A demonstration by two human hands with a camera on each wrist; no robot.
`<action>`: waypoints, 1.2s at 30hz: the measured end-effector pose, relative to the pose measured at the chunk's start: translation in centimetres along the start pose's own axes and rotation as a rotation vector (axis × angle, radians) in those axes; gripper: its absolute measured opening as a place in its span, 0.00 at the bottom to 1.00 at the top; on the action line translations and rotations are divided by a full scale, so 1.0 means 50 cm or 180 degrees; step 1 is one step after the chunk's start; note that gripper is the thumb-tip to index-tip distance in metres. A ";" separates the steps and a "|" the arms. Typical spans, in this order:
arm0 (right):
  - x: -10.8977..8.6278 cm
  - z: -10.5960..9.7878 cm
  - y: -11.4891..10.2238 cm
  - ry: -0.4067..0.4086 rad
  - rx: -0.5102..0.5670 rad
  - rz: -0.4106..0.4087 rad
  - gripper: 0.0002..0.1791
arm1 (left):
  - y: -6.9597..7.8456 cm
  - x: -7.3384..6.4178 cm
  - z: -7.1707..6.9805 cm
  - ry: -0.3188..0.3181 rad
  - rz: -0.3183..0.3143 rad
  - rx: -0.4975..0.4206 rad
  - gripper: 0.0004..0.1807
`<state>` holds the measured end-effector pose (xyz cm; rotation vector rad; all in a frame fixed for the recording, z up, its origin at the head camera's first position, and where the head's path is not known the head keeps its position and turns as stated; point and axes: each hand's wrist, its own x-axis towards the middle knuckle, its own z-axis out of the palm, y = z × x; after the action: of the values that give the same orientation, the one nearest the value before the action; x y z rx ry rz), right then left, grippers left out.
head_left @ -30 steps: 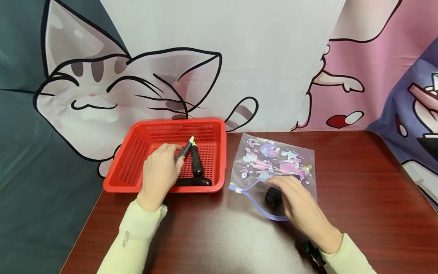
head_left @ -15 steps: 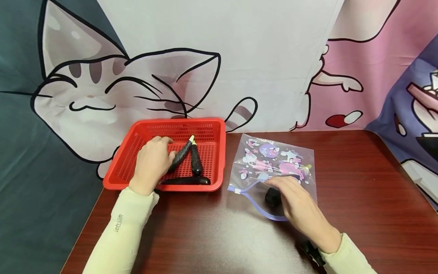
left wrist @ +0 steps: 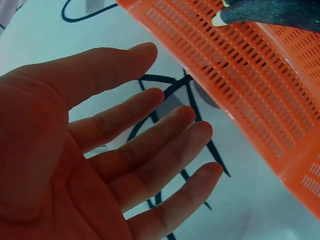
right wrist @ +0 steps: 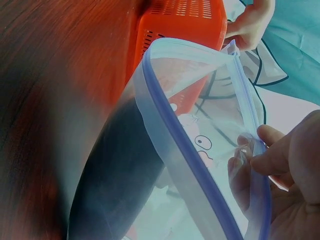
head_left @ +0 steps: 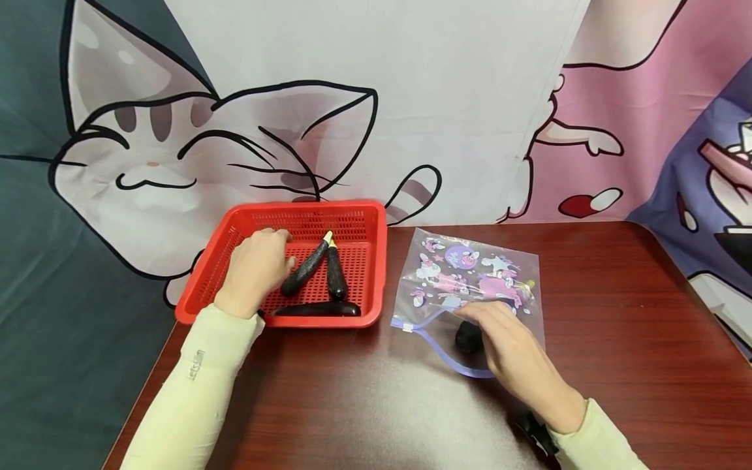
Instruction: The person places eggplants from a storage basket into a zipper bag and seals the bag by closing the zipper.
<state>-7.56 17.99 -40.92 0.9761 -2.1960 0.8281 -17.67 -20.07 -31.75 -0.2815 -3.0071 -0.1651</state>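
My left hand [head_left: 255, 271] hovers over the left part of the red basket [head_left: 383, 261], just left of the dark eggplants; its fingers are spread loosely with nothing in them in the left wrist view. In the basket lie a slanted eggplant [head_left: 305, 269], an upright-pointing eggplant [head_left: 336, 274] beside it, and another eggplant [head_left: 317, 309] along the near wall. My right hand [head_left: 517, 352] pinches the upper edge of a clear printed zip bag [head_left: 414, 281], holding its mouth apart. Inside the bag is a dark eggplant [right wrist: 120, 175], its rounded end toward the opening.
The basket and bag stand side by side on a brown wooden table [head_left: 364, 405]. Behind the table hangs a cartoon-printed cloth [head_left: 470, 117]. A black strap [head_left: 536, 432] shows at my right wrist.
My left hand has moved left, off the slanted eggplant, which now shows along its whole length in the basket. The right hand and the bag have stayed in place.
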 end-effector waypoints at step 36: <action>-0.001 0.002 0.000 -0.0067 0.0000 0.0025 0.22 | -0.101 0.128 0.097 -0.1923 0.0168 0.0054 0.34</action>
<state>-7.56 17.94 -41.02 0.9812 -2.2190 0.8248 -25.40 -23.31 -36.23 -0.4850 -3.5878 -0.0543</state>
